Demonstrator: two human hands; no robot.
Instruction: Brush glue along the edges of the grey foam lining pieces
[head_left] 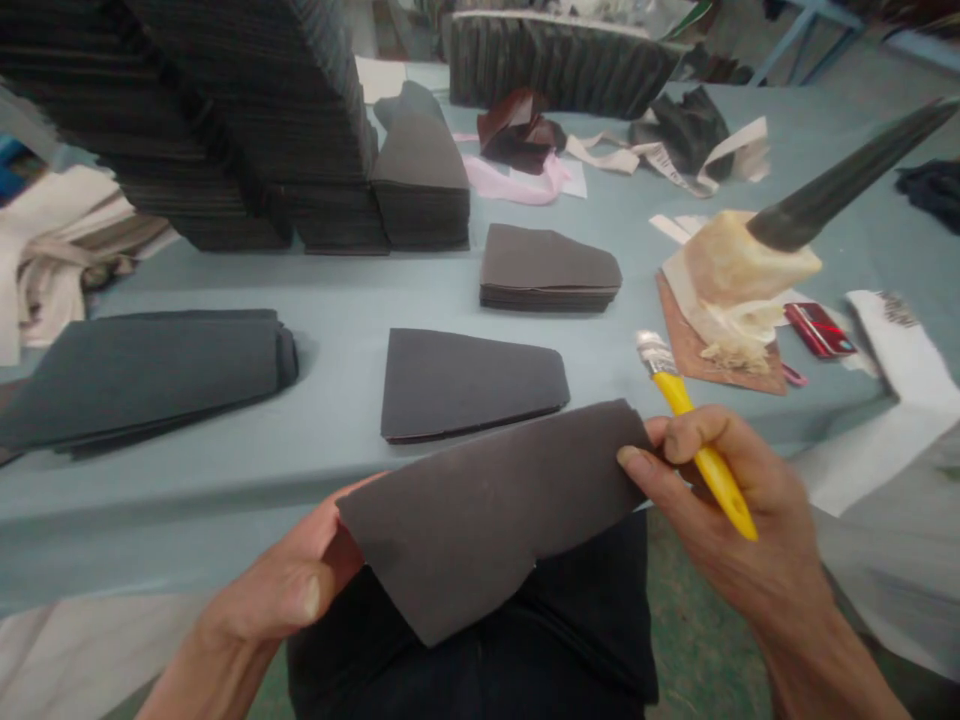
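Observation:
A dark brown flat cut piece of sheet material [495,515] is held slanted above my lap, in front of the table edge. My left hand [277,590] supports its left end from beneath; the fingertips are hidden behind the piece and the thumb stays off its face. My right hand [742,510] pinches the narrow right end between thumb and finger. That same hand also grips a yellow-handled paintbrush [681,395], bristles pointing up and away. Just beyond the piece lies a small stack of similar dark pieces [472,385], with a thicker brown stack [551,262] behind it.
Tall dark stacks [225,130] stand at the back left, and a fanned dark pile [157,375] lies at the left. On the right, a dark-handled tool stands in a pale yellowish block [742,260] on a brown board [679,325]. A red box [820,330] sits beside it.

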